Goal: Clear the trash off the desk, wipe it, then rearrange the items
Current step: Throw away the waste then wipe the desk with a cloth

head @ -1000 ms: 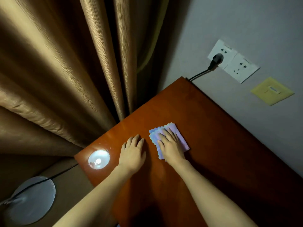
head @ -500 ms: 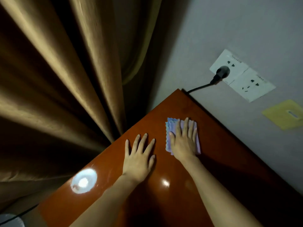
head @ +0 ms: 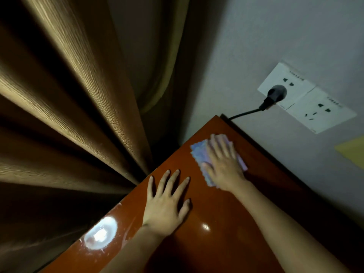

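Note:
A glossy reddish-brown desk (head: 216, 243) fills the lower middle of the head view, its far corner near the wall. A folded lilac-blue cleaning cloth (head: 199, 152) with a wavy edge lies flat near that corner. My right hand (head: 222, 162) presses flat on the cloth, fingers pointing at the corner, and looks motion-blurred. My left hand (head: 167, 201) rests palm-down on the bare desk just left of it, fingers spread, holding nothing.
Brown curtains (head: 78, 105) hang past the desk's left edge. On the grey wall sit two white sockets (head: 307, 99), with a black plug (head: 275, 92) whose cord drops behind the desk corner, and a yellow plate (head: 352, 152). A bright lamp reflection (head: 100, 235) glares on the desk.
My right hand has slid the cloth away from me toward the desk's far corner. My left hand has stayed flat on the desk beside it, its fingers spread wider.

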### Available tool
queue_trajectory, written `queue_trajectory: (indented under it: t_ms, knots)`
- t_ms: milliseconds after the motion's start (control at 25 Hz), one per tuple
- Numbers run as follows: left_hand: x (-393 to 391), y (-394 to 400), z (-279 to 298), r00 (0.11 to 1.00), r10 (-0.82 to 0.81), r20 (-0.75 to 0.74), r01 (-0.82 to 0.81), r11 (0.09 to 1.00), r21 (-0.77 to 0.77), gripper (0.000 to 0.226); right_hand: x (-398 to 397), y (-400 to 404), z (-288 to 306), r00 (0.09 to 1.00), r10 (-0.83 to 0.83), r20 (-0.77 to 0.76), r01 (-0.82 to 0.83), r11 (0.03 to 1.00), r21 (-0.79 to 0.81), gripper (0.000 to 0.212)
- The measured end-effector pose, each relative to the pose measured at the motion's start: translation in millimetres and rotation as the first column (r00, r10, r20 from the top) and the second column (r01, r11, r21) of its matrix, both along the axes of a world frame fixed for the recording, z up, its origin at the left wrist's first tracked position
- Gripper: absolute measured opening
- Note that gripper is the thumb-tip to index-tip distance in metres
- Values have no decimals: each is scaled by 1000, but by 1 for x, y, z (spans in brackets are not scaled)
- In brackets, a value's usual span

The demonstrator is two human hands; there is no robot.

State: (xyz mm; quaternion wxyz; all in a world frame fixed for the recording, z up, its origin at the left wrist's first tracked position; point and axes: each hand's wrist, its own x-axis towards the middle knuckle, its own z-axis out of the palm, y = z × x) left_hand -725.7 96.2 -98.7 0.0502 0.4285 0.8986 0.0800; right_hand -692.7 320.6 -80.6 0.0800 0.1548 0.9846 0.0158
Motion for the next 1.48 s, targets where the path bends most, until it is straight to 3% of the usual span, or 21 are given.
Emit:
queue_trajectory:
  t_ms: [80, 200, 320, 480, 600, 720, 760, 880, 960, 1040, 1120, 1200, 1320, 1360, 1480]
  knots:
    - [0, 1, 1, 1000, 6, 0, -6, 1000, 14, 54, 9, 24, 3, 986, -169, -5, 169, 986, -2, 83]
    - [1, -1, 1, 1000, 7, -10, -7, 1000, 25, 54, -32, 27, -1, 943, -332, 19, 332, 943, 19, 71]
    - [-1, -2, 0, 1000, 9, 0, -9, 999, 49, 55, -67, -14, -2, 978, -201, 49, 204, 978, -52, 63]
    - [-4, -33, 1, 994, 69, 88, -80, 989, 121, 59, 7, -56, -2, 985, 148, 88, -147, 989, -20, 66]
    - [-2, -65, 1, 998, 36, 61, -42, 993, 111, 60, 49, -28, 2, 997, 9, 72, -8, 1000, -7, 67]
    - [3, -75, 1, 997, 46, 64, -52, 995, 84, 60, 6, -26, 2, 938, -342, 59, 345, 937, -58, 66]
    - [6, -77, 1, 996, 62, 68, -67, 995, 80, 59, -15, -40, 1, 930, -365, 38, 367, 926, -83, 64]
    - [17, -95, 1, 989, 118, 88, -123, 991, 60, 59, -38, -111, 0, 995, -98, 20, 100, 988, -120, 62]
    - [26, -111, 1, 984, 144, 108, -150, 987, 48, 60, -3, -142, -1, 993, 109, 33, -106, 991, -79, 62]
    - [34, -124, 4, 980, 160, 122, -167, 985, 51, 60, 48, -136, 0, 979, 194, 65, -188, 978, -93, 62]
    - [38, -131, 5, 976, 165, 143, -174, 983, 52, 60, 85, -106, 0, 985, 138, 100, -132, 989, -64, 61]
    - [41, -134, 5, 974, 161, 156, -172, 983, 59, 60, 86, -81, 4, 996, -53, 70, 54, 998, -18, 63]
    - [44, -142, 6, 978, 134, 162, -146, 987, 65, 60, 36, -88, 4, 930, -361, 60, 366, 927, -88, 62]
    - [46, -147, 6, 978, 129, 166, -141, 988, 66, 60, 16, -102, 6, 931, -361, 48, 365, 926, -102, 62]
    - [48, -165, 7, 979, 113, 167, -126, 990, 69, 59, -11, -167, 1, 995, -101, 13, 102, 988, -114, 60]
